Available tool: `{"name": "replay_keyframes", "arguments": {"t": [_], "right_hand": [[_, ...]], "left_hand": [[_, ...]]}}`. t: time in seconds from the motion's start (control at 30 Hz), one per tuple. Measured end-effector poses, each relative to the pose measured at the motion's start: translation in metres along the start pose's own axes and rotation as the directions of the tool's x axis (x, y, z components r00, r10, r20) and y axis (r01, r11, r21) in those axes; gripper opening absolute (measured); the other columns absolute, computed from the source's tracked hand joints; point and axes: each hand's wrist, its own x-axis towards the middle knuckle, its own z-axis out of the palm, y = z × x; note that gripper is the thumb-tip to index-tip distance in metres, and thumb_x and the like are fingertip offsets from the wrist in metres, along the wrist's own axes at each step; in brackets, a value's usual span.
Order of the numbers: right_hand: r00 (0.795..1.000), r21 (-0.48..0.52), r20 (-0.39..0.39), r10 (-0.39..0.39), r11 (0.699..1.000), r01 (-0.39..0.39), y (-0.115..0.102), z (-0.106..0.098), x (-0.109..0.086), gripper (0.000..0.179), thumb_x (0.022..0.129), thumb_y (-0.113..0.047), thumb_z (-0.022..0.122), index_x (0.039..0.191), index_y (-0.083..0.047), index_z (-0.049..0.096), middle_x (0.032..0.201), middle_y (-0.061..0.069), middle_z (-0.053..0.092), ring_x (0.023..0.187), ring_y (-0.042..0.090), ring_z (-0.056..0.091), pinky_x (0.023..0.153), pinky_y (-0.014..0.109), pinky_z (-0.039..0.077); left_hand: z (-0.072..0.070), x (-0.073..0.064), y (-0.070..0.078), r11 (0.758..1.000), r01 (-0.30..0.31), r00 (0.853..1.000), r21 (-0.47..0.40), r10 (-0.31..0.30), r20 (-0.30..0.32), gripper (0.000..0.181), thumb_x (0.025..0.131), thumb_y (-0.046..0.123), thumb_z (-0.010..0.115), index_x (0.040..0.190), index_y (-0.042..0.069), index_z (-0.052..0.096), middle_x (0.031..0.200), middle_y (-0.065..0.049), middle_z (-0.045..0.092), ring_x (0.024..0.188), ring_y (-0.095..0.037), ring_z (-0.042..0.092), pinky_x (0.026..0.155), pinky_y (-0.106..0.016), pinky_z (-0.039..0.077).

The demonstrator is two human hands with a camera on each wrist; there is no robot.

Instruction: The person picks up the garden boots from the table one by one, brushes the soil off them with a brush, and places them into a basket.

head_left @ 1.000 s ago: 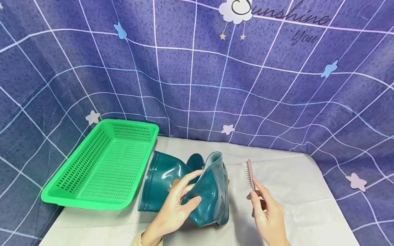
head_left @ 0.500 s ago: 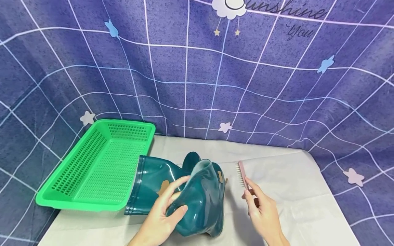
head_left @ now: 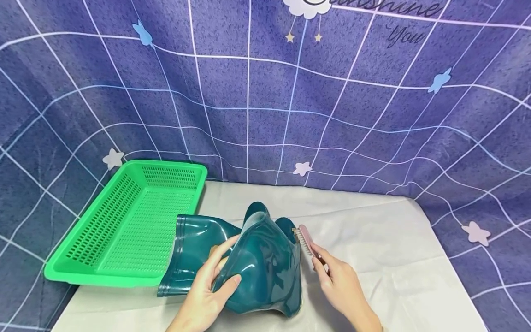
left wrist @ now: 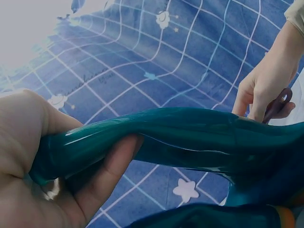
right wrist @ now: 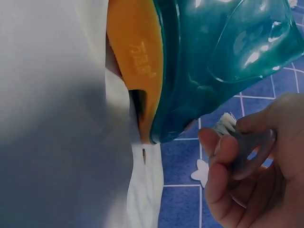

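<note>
A teal rain boot lies with its toe end at the right. My left hand grips its bent shaft between thumb and fingers, as the left wrist view also shows. A pink scrub brush is held in my right hand. Its white bristles touch, or nearly touch, a brown patch at the boot's right end. In the right wrist view the orange sole shows, with the bristles beside the teal toe. A second teal boot lies behind my left hand, partly hidden.
A green perforated basket stands at the left on the table's white cloth. Behind the table hangs a blue-purple grid-patterned curtain with stars.
The brush has moved left and tilted, so its bristles come to the boot's right end. The held boot has turned in my left hand, its opening less visible. The camera view has shifted slightly.
</note>
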Motion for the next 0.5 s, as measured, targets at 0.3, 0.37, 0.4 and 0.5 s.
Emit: {"name": "replay_keyframes", "arguments": {"t": [0.3, 0.37, 0.4, 0.5], "right_hand": [[0.995, -0.008, -0.048, -0.085, 0.996, 0.085, 0.0, 0.013, 0.009, 0.036, 0.095, -0.022, 0.067, 0.131, -0.024, 0.065, 0.072, -0.017, 0.063, 0.055, -0.008, 0.043, 0.054, 0.019, 0.04], [0.996, -0.003, -0.043, -0.075, 0.997, 0.075, -0.001, 0.014, 0.01, 0.036, 0.095, -0.023, 0.066, 0.131, -0.025, 0.065, 0.071, -0.016, 0.062, 0.054, -0.007, 0.042, 0.053, 0.019, 0.039], [0.997, -0.002, -0.039, -0.06, 0.998, 0.06, -0.002, 0.015, 0.011, 0.036, 0.095, -0.024, 0.066, 0.131, -0.026, 0.065, 0.071, -0.016, 0.062, 0.054, -0.007, 0.041, 0.053, 0.019, 0.038], [0.999, 0.002, -0.032, 0.008, 1.0, -0.008, -0.002, 0.016, 0.013, 0.036, 0.097, -0.027, 0.065, 0.132, -0.029, 0.064, 0.072, -0.015, 0.064, 0.051, -0.006, 0.04, 0.05, 0.019, 0.035]], "left_hand": [[0.001, -0.011, -0.012, 0.981, 0.142, 0.976, -0.135, -0.161, -0.145, 0.069, 0.096, 0.009, 0.062, 0.151, 0.038, 0.033, 0.143, -0.008, 0.055, 0.119, -0.012, 0.064, 0.09, -0.03, 0.057], [-0.001, -0.013, -0.018, 0.988, 0.099, 0.98, -0.117, -0.118, -0.161, 0.068, 0.097, 0.008, 0.061, 0.153, 0.033, 0.031, 0.143, -0.013, 0.055, 0.117, -0.012, 0.065, 0.089, -0.031, 0.058], [-0.003, -0.014, -0.021, 0.991, 0.084, 0.98, -0.101, -0.1, -0.174, 0.068, 0.097, 0.008, 0.061, 0.154, 0.032, 0.031, 0.142, -0.012, 0.056, 0.118, -0.011, 0.065, 0.09, -0.029, 0.057], [-0.007, -0.018, -0.029, 0.998, 0.042, 0.975, -0.04, -0.05, -0.215, 0.068, 0.097, 0.007, 0.061, 0.155, 0.026, 0.03, 0.141, -0.004, 0.058, 0.118, -0.006, 0.063, 0.092, -0.024, 0.055]]}}
